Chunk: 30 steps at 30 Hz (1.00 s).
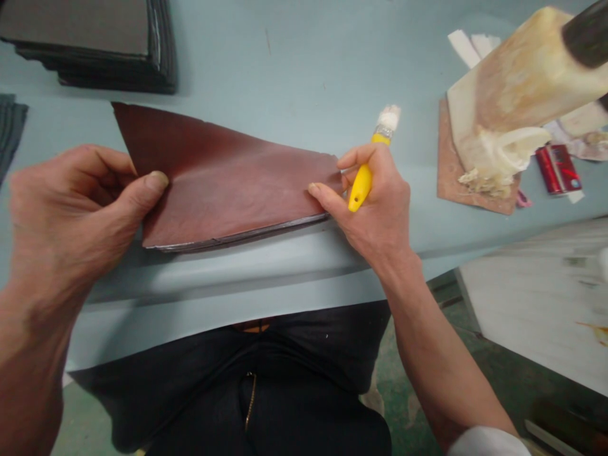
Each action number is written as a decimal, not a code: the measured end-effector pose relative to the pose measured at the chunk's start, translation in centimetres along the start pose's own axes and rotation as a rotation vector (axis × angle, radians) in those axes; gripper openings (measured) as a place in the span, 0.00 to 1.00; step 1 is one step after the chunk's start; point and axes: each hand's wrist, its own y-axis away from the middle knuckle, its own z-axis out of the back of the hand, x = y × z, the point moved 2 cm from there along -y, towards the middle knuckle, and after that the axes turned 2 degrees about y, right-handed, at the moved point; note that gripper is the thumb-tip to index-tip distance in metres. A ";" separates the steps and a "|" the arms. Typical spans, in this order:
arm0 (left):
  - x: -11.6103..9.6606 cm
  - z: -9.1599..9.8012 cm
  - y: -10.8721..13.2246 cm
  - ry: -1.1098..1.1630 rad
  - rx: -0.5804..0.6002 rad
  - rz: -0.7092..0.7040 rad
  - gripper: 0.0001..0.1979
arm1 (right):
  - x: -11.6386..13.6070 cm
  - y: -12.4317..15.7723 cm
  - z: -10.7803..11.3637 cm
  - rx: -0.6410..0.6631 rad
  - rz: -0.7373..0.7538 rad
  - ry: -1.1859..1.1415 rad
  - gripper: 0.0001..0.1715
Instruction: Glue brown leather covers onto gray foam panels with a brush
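Between my two hands is a stack of reddish-brown leather sheets [237, 183], its layered edges showing along the near side. My left hand [80, 209] pinches the stack's left end, thumb on top, and the far left corner is bent upward. At the right end my right hand [380, 202] grips the stack with the thumb on top and fingers at the edge. A brush with a yellow handle [361, 187] is also tucked in my right hand, its pale bristles pointing away from me.
A tall stack of dark sheets [90, 31] stands at the back left, with more dark pieces [10, 130] at the left edge. On the right, a stained plastic container [508, 88] rests on a brown board [449, 171], beside a red packet [559, 169]. Black cloth [228, 373] covers my lap.
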 end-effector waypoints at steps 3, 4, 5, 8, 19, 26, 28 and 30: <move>-0.1 0.0 0.0 0.012 0.006 -0.006 0.11 | -0.1 0.0 -0.1 0.018 -0.015 -0.013 0.27; -0.2 0.0 0.1 0.020 0.007 -0.004 0.12 | -0.2 0.0 -0.1 0.022 -0.018 -0.013 0.28; -0.4 0.0 0.1 0.027 0.009 0.000 0.12 | -0.2 0.0 -0.2 0.023 -0.021 -0.008 0.28; -1.1 0.1 0.3 0.027 0.005 0.024 0.14 | -0.1 0.1 0.0 -0.003 -0.020 0.030 0.28; -0.9 -0.8 0.5 0.400 0.123 -0.055 0.15 | 1.2 0.5 0.7 -0.213 0.008 0.591 0.38; -0.6 -1.0 0.8 0.460 0.154 -0.080 0.17 | 1.9 0.7 0.9 -0.143 0.244 0.538 0.26; -0.6 -1.0 0.8 0.458 0.153 -0.090 0.15 | 1.6 0.6 1.0 -0.060 0.227 0.505 0.19; -0.5 -1.0 0.8 0.452 0.152 -0.102 0.14 | 1.4 0.4 1.0 -0.022 0.239 0.510 0.17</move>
